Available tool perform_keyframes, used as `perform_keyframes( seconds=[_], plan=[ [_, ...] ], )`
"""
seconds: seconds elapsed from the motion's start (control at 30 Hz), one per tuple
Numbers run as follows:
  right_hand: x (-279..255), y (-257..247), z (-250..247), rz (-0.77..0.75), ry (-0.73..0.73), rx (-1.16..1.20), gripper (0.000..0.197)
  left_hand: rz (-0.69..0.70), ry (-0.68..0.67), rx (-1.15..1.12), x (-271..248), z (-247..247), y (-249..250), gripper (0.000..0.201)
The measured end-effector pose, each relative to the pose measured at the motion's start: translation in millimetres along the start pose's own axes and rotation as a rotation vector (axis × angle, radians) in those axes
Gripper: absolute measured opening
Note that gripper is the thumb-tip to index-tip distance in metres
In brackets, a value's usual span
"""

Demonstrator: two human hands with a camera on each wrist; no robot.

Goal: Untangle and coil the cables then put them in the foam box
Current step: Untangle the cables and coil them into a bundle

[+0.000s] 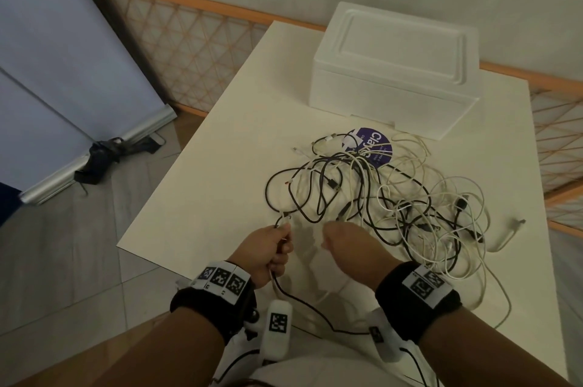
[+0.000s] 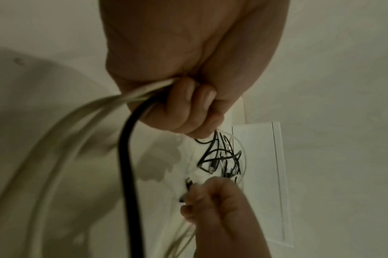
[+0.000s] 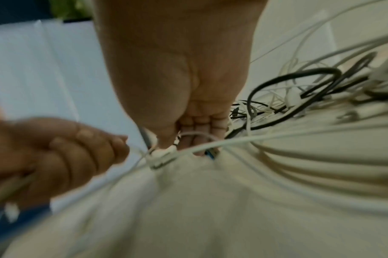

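A tangle of black and white cables (image 1: 378,197) lies in the middle of the white table (image 1: 220,166). Behind it stands the white foam box (image 1: 394,71) with its lid on. At the tangle's near left edge my left hand (image 1: 277,248) grips a black cable (image 2: 127,157) and white cables (image 2: 67,131) in a fist (image 2: 188,104); they trail down toward my body. My right hand (image 1: 344,238) is just to its right, fingers curled (image 3: 197,132) around a white cable loop at the tangle's edge. A white connector (image 3: 162,157) hangs between the two hands.
A round purple sticker (image 1: 373,143) lies under the far side of the tangle. One white cable end (image 1: 508,235) lies near the table's right edge. A blue panel (image 1: 47,71) and an orange lattice fence (image 1: 189,49) stand beyond the table at the left.
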State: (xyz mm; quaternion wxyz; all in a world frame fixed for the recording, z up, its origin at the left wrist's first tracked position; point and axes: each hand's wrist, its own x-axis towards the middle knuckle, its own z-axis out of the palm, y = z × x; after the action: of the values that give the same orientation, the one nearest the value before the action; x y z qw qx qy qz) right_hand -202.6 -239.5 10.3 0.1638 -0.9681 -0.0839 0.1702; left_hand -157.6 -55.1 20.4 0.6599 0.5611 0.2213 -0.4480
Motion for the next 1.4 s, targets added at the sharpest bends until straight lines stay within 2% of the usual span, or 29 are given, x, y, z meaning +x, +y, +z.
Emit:
perform_keyframes(
  seconds=[0.07, 0.1, 0.17, 0.27, 0.37, 0.47, 0.63, 0.83, 1.17, 1.37, 1.4],
  plan=[
    [3.9, -2.6, -16.7, 0.205, 0.195, 0.205, 0.009, -0.009, -0.016, -0.023, -2.6, 4.8, 2.5, 0.027],
    [5.8, -4.4, -23.8, 0.252, 0.269, 0.266, 0.008, -0.013, -0.033, -0.023, -4.1, 8.7, 4.1, 0.029],
    [7.9, -14.4, -33.6, 0.214, 0.319, 0.332, 0.004, 0.002, -0.079, -0.066, -5.4, 16.7, 8.4, 0.031],
    [3.2, -34.3, -34.3, 0.045, 0.202, 0.355, 0.013, 0.081, -0.075, -0.245, -3.6, 22.7, 17.7, 0.026],
    [-4.7, -35.1, -30.9, 0.013, 0.138, 0.331, 0.019, 0.22, -0.028, -0.351, 0.2, 19.3, 28.8, 0.022],
    [-11.0, -27.1, -32.3, -0.008, 0.13, 0.334, 0.022, 0.318, -0.002, -0.326, 2.0, 14.0, 35.2, 0.019],
    [-13.1, -22.1, -40.3, -0.037, 0.124, 0.315, 0.026, 0.397, -0.027, -0.208, 0.7, 20.2, 34.2, 0.021],
    [-12.8, -20.7, -41.0, -0.021, 0.147, 0.315, 0.025, 0.486, -0.045, -0.168, -3.8, 25.2, 39.3, 0.023],
    [-9.9, -18.7, -42.0, -0.033, 0.175, 0.28, 0.02, 0.538, -0.057, -0.099, -3.1, 30.8, 41.6, 0.022],
    [-11.4, -4.9, -54.4, 0.059, 0.151, 0.118, 0.021, 0.59, 0.014, -0.051, -5.5, 17.8, 58.4, 0.022],
    [-10.6, -0.4, -60.5, 0.105, 0.171, 0.151, 0.019, 0.583, 0.004, -0.017, -5.8, 17.2, 60.6, 0.025]
  ],
)
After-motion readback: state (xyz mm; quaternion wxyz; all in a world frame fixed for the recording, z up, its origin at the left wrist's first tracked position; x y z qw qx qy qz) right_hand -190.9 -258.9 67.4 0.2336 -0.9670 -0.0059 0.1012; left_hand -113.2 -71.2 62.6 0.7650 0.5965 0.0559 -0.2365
